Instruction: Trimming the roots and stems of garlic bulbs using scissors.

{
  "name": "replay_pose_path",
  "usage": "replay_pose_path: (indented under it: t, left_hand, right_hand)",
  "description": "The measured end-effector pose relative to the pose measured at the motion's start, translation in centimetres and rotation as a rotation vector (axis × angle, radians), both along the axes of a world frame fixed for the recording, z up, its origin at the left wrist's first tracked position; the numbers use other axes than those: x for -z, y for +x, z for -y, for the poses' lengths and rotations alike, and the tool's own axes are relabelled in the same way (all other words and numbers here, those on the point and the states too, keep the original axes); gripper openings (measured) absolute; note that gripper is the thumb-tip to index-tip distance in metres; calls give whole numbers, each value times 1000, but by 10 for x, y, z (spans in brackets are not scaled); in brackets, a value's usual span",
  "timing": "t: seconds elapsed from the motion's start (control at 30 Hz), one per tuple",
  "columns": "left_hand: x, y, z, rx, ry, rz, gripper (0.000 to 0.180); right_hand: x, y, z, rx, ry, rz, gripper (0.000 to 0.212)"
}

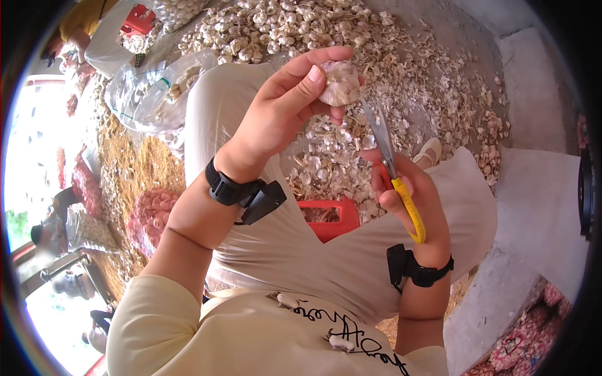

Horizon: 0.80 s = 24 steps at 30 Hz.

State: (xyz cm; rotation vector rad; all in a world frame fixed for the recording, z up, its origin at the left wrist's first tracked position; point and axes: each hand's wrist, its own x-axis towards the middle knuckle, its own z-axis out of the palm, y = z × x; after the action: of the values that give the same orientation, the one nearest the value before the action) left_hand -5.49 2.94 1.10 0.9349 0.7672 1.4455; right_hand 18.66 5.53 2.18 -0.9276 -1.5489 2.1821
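A whole garlic bulb [340,83], pale with purplish streaks, is pinched between the thumb and fingers of my left hand [282,103]. Scissors [384,139] with yellow and red handles are gripped in my right hand [411,185]. Their blades point up toward the bulb, the tips close to its lower right side. Part of the handles is hidden by my fingers. Both wrists carry black straps with small black boxes.
Beyond my knees lies a heap of garlic bulbs [276,28], with loose skins [433,81] scattered over the floor. A red plastic stool [329,219] shows between my legs. Clear plastic bags [157,94] and a pink mesh sack [152,219] stand at left; other people are farther off.
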Motion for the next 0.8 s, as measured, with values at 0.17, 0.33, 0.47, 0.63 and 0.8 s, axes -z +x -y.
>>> replay_pose_path:
  t: [0.17, 0.33, 0.47, 0.63, 0.8]
  left_hand:
    - [-1, 0, 0, 9, -10, 19, 39]
    - [-4, 4, 1, -41, -32, -64, 48]
    - [-3, 3, 0, -33, -37, -73, 48]
    - [-3, 2, 0, -25, -53, -77, 47]
    - [-2, 2, 0, -25, -54, -78, 47]
  right_hand:
    - [-1, -1, 0, -31, 46, 41, 68]
    - [1, -1, 0, -45, 79, 51, 67]
    - [1, 0, -1, -52, 99, 65, 66]
    - [3, 1, -1, -55, 98, 62, 66]
    - [3, 0, -1, -48, 100, 53, 64]
